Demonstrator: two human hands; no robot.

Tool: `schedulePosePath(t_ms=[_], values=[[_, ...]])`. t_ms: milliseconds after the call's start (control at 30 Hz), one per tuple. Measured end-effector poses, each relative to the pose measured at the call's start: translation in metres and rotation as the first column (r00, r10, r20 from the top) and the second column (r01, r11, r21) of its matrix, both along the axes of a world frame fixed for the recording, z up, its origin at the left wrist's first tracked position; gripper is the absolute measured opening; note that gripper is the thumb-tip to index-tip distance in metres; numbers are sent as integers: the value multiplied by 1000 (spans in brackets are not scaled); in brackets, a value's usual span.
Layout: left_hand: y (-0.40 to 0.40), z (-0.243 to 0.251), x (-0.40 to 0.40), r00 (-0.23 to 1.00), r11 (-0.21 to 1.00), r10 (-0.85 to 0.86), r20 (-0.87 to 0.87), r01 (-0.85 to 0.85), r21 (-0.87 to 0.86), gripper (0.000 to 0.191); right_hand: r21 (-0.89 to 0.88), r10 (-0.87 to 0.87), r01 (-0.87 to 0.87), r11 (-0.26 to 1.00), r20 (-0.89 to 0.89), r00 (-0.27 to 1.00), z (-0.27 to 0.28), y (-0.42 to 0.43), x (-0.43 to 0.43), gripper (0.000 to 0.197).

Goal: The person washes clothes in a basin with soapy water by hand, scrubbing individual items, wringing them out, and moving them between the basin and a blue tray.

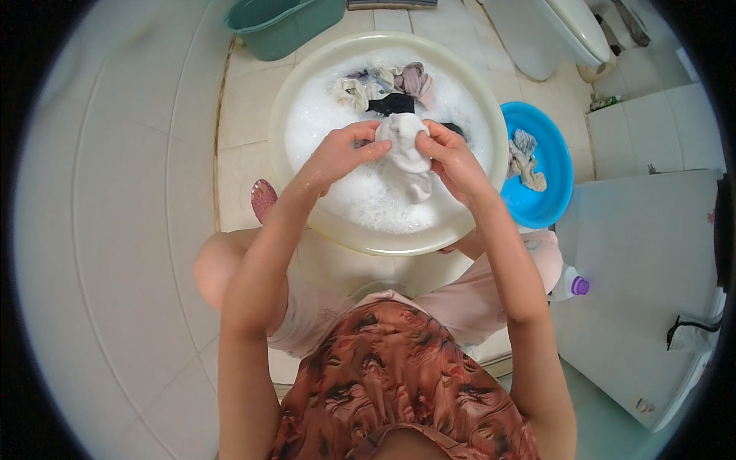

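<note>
A wet white sock point(405, 144) is stretched between my two hands above a large cream plastic basin point(397, 246). My left hand point(348, 150) pinches its left edge between thumb and fingers. On the other edge, my right hand point(451, 155) grips the cloth the same way. The sock's lower end hangs down over thick white suds point(368, 201). Just beyond my hands, a black cloth item point(393, 104), a dusty-pink one point(415, 81) and a cream one point(355, 95) lie bunched in the foam. Another dark piece point(453, 129) shows partly behind my right hand.
A blue basin point(537, 210) with small wet cloth items point(524, 158) stands right of the big one. A green tub point(282, 34) sits at the far left, a toilet point(535, 34) at the far right. Nearer me are a purple-capped bottle point(579, 286) and a white appliance-like box point(627, 259).
</note>
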State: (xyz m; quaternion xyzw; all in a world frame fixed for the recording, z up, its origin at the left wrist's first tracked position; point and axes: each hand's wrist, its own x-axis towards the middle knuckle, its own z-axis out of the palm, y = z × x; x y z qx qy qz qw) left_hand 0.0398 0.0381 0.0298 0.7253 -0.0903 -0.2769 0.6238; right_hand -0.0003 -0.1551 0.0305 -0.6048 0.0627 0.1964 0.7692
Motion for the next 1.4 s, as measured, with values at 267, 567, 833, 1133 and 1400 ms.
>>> schedulePosePath(t_ms=[267,567,833,1133,1400], values=[[-1,-18,1,957,963,75,-280,-143,-230,25,134,-134,159,978,-180,975,-8,16,7,18],[-16,-117,-7,845,524,-525,97,231,820,23,-961,504,-221,169,-108,857,-120,27,-1,18],[-40,-144,3,940,888,310,-144,-232,397,34,-948,252,115,296,193,948,-109,31,7,13],[-61,-60,-5,644,771,407,-648,-623,-135,27,-810,145,440,388,525,839,-58,43,21,20],[-61,-46,-7,639,795,364,-678,-592,-131,34,-764,74,462,451,548,833,-55,39,21,24]])
